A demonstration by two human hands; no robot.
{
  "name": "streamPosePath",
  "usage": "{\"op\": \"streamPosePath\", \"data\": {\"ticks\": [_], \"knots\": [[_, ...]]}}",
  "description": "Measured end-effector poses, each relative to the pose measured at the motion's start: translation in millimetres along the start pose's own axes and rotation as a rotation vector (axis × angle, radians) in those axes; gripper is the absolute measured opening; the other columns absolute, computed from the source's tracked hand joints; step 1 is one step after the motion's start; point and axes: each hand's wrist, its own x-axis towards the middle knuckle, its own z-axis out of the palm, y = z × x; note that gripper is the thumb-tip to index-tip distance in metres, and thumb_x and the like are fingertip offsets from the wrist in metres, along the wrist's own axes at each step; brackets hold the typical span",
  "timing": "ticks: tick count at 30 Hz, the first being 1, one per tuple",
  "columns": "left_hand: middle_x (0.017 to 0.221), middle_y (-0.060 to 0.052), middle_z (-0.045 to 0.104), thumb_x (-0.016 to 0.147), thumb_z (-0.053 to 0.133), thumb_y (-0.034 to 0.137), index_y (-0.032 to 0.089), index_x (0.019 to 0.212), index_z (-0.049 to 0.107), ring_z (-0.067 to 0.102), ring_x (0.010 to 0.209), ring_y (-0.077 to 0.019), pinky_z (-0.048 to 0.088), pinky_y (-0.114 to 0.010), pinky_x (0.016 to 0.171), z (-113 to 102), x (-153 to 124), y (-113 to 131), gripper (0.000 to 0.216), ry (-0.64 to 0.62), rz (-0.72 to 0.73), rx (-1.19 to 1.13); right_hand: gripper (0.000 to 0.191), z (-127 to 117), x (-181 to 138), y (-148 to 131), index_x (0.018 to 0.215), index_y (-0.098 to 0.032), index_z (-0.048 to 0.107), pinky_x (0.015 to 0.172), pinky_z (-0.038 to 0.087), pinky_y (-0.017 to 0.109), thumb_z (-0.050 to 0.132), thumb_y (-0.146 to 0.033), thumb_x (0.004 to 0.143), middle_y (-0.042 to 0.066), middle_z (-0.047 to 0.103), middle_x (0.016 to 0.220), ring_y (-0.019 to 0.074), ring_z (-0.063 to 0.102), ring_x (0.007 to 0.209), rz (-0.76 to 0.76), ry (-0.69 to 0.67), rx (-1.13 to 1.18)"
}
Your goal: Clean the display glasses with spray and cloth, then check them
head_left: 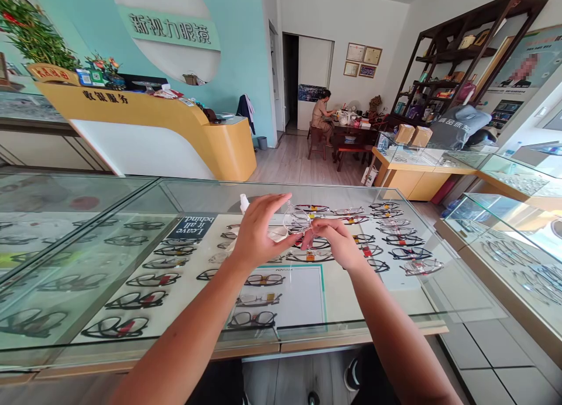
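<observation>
Above the glass counter, both hands are raised around a pair of eyeglasses (295,219) with thin, pale rims and clear lenses. My left hand (260,229) curves in a C shape, fingers at the upper rim and thumb below, closed on the glasses. At the near right side of the frame, my right hand (336,240) pinches it with thumb and forefinger. Something small and pinkish shows between these right fingertips; I cannot make out what it is. Just behind my left hand stands a white bottle (244,203), partly hidden, on the counter top.
The glass display case (302,335) holds several rows of eyeglasses and a dark card (188,226). More glass cases (504,241) stand to the right. Beyond are a yellow reception desk (228,150), a seated person (322,115) at a table and another person (456,127) leaning over.
</observation>
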Motion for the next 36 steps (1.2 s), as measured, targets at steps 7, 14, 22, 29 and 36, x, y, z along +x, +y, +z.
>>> {"op": "streamPosePath", "data": {"ticks": [7, 14, 22, 29, 36], "knots": [[0.139, -0.013, 0.078, 0.090, 0.089, 0.041, 0.027, 0.154, 0.059, 0.076, 0.123, -0.0324, 0.064, -0.049, 0.103, 1, -1, 4, 0.072, 0.056, -0.003, -0.020, 0.036, -6, -1, 2, 0.081, -0.024, 0.084, 0.080, 0.058, 0.038, 0.061, -0.040, 0.103, 0.005, 0.081, 0.081, 0.0230, 0.070, 0.079, -0.087, -0.017, -0.090], [0.139, -0.014, 0.077, 0.088, 0.091, 0.042, 0.024, 0.149, 0.059, 0.076, 0.122, -0.0312, 0.063, -0.043, 0.093, 3, -2, 8, 0.071, 0.182, -0.122, -0.013, 0.026, -6, -4, 4, 0.109, -0.025, 0.078, 0.094, 0.057, 0.042, 0.065, -0.047, 0.105, 0.006, 0.080, 0.105, 0.0259, 0.073, 0.102, -0.244, 0.169, -0.301], [0.138, -0.013, 0.074, 0.087, 0.091, 0.047, 0.024, 0.145, 0.057, 0.074, 0.119, -0.0298, 0.059, -0.047, 0.101, 13, -9, 2, 0.071, 0.399, -0.339, -0.119, 0.053, 8, -7, 12, 0.142, -0.027, 0.058, 0.105, 0.056, 0.054, 0.079, -0.045, 0.097, 0.014, 0.068, 0.134, 0.0331, 0.066, 0.125, -0.599, 0.531, -0.739], [0.136, -0.014, 0.073, 0.086, 0.093, 0.052, 0.024, 0.143, 0.057, 0.073, 0.118, -0.0288, 0.057, -0.046, 0.100, 20, -14, 5, 0.073, 0.409, -0.417, -0.186, 0.046, 12, -4, 17, 0.139, -0.028, 0.059, 0.095, 0.058, 0.050, 0.079, -0.046, 0.102, 0.012, 0.073, 0.124, 0.0319, 0.069, 0.112, -0.663, 0.609, -0.867], [0.141, -0.017, 0.074, 0.093, 0.085, 0.061, 0.023, 0.147, 0.060, 0.075, 0.124, -0.0310, 0.060, -0.047, 0.101, 20, -13, -1, 0.071, 0.351, -0.388, -0.257, 0.046, 5, -3, 20, 0.141, -0.029, 0.060, 0.095, 0.058, 0.050, 0.079, -0.045, 0.103, 0.012, 0.075, 0.127, 0.0320, 0.070, 0.115, -0.632, 0.641, -0.814]]}}
